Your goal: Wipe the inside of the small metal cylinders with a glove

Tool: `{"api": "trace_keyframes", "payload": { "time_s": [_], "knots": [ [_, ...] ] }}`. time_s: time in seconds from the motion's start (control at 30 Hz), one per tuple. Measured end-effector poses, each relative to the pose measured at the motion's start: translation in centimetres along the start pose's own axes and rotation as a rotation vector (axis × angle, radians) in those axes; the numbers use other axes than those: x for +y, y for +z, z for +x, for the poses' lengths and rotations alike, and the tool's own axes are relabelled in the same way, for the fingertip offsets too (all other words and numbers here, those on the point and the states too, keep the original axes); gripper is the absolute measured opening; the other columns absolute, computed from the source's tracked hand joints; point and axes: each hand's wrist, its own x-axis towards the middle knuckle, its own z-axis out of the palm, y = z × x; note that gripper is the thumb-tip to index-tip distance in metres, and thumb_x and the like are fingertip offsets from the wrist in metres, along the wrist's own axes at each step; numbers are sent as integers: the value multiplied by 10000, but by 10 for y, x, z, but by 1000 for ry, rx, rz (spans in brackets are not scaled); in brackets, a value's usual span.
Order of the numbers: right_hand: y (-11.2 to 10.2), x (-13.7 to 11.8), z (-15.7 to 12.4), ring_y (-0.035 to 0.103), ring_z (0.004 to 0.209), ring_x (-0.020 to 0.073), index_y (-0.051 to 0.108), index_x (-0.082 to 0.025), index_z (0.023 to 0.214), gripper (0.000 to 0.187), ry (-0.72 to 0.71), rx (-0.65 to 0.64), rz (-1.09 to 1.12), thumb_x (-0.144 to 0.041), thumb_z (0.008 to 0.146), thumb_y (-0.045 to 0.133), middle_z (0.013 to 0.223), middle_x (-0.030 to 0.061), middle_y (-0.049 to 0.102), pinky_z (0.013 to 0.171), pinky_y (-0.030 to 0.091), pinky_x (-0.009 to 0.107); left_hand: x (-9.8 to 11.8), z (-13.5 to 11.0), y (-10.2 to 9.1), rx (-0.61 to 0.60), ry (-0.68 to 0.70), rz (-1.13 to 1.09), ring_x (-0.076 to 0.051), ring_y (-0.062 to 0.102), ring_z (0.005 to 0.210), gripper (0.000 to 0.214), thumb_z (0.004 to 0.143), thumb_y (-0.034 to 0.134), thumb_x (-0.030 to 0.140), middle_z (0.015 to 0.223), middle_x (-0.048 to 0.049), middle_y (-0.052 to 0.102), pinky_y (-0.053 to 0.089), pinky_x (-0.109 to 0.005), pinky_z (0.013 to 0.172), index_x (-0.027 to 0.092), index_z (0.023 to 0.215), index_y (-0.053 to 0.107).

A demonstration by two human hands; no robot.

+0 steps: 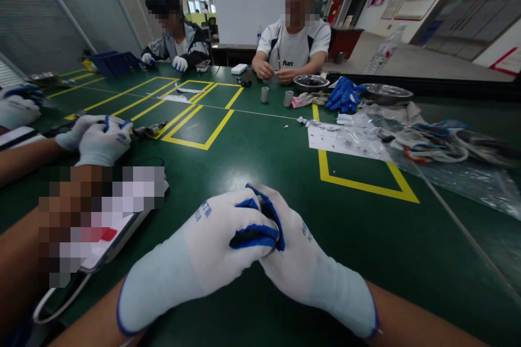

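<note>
My left hand [228, 238] and my right hand [295, 246] meet over the near part of the green table [244, 152]. Both wear white knit gloves with blue palms and pale blue cuffs. Their fingers are bent and pressed together at the tips. Something small, with a greyish edge, seems to sit between them, but the gloves hide most of it and I cannot tell what it is.
A phone-like device [108, 236] with a cable lies left, beside a co-worker's gloved hands [103, 138]. Two grey cylinders [264, 94], a metal dish [311, 82], blue gloves [345, 95], white paper [345, 141] and plastic bags [472, 173] lie farther off. People sit opposite.
</note>
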Motion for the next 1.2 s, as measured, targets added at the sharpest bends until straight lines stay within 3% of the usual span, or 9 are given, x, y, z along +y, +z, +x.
{"api": "trace_keyframes", "payload": {
  "time_s": [0.1,0.2,0.33,0.4,0.5,0.73,0.87,1.03,1.2],
  "knots": [
    [0,-1,0,743,1084,246,554,-250,1238,327,-14,-1,5,-167,954,695,1180,70,733,995,639,464,-1,-2,-1,0,13,-25,-153,695,1067,119,971,722,153,1109,17,764,535,-280,1022,238,1004,798],
    [-1,-3,-1,734,1085,238,575,-253,1175,245,-25,23,21,-193,968,689,1174,62,732,985,635,437,2,0,-1,43,-18,-46,-170,694,1012,111,984,687,183,1079,-1,749,561,-296,943,231,999,786],
    [-3,-5,-3,723,806,206,585,-252,984,114,52,121,30,-308,990,684,903,20,719,783,657,380,1,3,0,252,-106,-37,-173,676,871,121,984,671,269,981,-16,697,563,-283,756,216,956,776],
    [-5,-6,-3,706,728,199,599,-255,906,177,91,137,67,-387,1003,665,809,7,697,717,656,365,-2,3,1,319,-109,-40,-173,672,846,136,977,681,302,970,-19,686,556,-282,726,211,964,780],
    [-9,-6,-2,740,796,231,659,-259,866,273,99,164,92,-493,1004,636,842,37,733,783,678,409,-5,3,2,327,-78,-22,-173,673,851,139,978,678,292,968,-19,684,556,-283,736,222,981,798],
    [-8,3,1,741,777,246,748,-220,824,430,206,225,226,-642,905,735,797,58,745,748,668,418,-6,3,7,427,32,235,-188,677,919,166,1005,661,267,1014,-46,690,571,-303,791,219,1060,810],
    [-8,5,3,714,729,228,756,-210,792,482,230,268,301,-688,845,781,771,53,727,713,650,398,-7,3,8,450,75,289,-184,691,947,207,999,655,218,1059,-59,699,576,-294,814,193,1149,796],
    [-11,0,5,681,666,209,720,-223,722,583,209,259,303,-800,762,785,694,26,685,683,633,382,-8,2,6,382,59,247,-182,694,945,223,1004,666,230,1065,-53,719,584,-308,847,205,1182,797],
    [-11,2,4,678,688,213,718,-219,733,498,210,250,288,-701,830,792,727,34,691,710,631,395,-9,2,2,373,10,168,-180,701,933,178,980,713,272,1047,-32,729,591,-309,853,237,1120,818]
  ]
}}
